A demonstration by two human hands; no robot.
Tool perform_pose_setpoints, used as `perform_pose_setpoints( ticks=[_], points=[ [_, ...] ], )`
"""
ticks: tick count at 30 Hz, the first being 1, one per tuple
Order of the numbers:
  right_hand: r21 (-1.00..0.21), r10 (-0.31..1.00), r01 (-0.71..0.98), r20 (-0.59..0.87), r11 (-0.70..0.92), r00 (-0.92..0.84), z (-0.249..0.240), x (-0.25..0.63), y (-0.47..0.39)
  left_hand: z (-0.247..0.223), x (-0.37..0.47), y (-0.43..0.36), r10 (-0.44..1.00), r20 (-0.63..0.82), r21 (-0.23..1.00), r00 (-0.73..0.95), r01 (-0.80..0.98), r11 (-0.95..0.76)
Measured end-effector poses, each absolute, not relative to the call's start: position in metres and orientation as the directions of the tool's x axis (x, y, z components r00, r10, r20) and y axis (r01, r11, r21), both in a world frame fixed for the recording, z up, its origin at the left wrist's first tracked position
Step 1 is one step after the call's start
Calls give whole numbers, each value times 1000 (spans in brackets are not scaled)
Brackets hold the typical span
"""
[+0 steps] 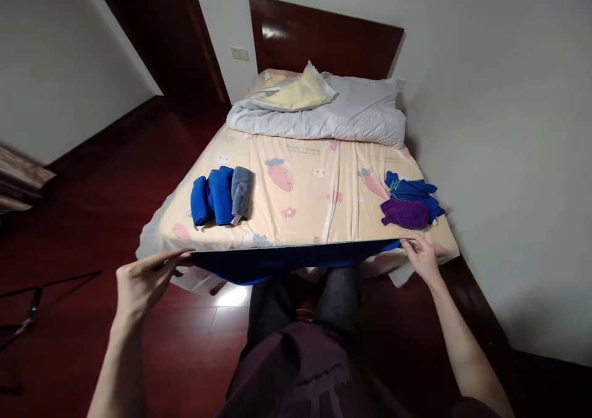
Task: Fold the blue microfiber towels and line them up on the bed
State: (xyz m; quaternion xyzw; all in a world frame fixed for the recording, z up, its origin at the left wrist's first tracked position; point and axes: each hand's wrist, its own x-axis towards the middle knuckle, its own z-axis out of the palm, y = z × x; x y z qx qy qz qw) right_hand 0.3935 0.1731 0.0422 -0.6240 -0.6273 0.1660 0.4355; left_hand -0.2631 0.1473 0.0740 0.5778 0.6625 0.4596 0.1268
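Observation:
A dark blue towel (277, 261) with a thin green edge is stretched level in front of my body, near the foot of the bed. My left hand (144, 280) pinches its left corner between thumb and fingers. At the opposite corner, my right hand (422, 256) grips the same edge. Most of the towel hangs below that edge and is seen from above. Rolled blue towels (221, 195) and a rolled grey towel (242, 191) lie side by side on the bed's left. Toward the right lie a crumpled purple towel (406, 213) and crumpled blue towels (414, 190).
The bed (305, 205) has a patterned yellow sheet under a clear cover. A grey-white quilt (319, 122) and a yellow pillow (298, 92) are by the headboard (324, 36). A wall (518, 159) runs along the right. A black metal stand (34, 304) is on the left.

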Motion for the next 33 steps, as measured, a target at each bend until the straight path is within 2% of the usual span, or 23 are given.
perform_pose_setpoints(
  ticks=[4,7,12,15,20,22,26,28,30,33],
  points=[
    [-518,873,819,486,246,46,71,413,170,78,-264,155,890,333,781,-312,621,-74],
    [-470,867,843,499,262,9,88,423,159,87,-268,151,912,280,794,-298,606,-46],
    [-497,941,828,323,258,-99,117,438,142,116,-269,141,972,143,854,-188,520,-24],
    [-468,971,859,205,205,-120,136,449,137,134,-267,143,989,100,835,-111,550,-23],
    [-408,992,907,100,108,-73,158,467,151,154,-264,171,1000,14,769,-4,639,-8],
    [-438,999,899,-28,12,-26,160,471,168,156,-261,195,997,-36,730,69,683,-21],
    [-622,935,741,-354,-253,23,151,471,225,145,-245,267,977,-92,664,193,743,-84],
    [-670,904,653,-423,-354,57,143,464,262,134,-230,308,979,-116,710,166,703,-35],
    [-693,916,617,-382,-374,126,137,454,302,123,-215,349,982,-156,810,106,582,66],
    [-712,962,650,-149,-265,230,137,440,357,117,-201,404,997,-78,911,19,409,64]
  ],
)
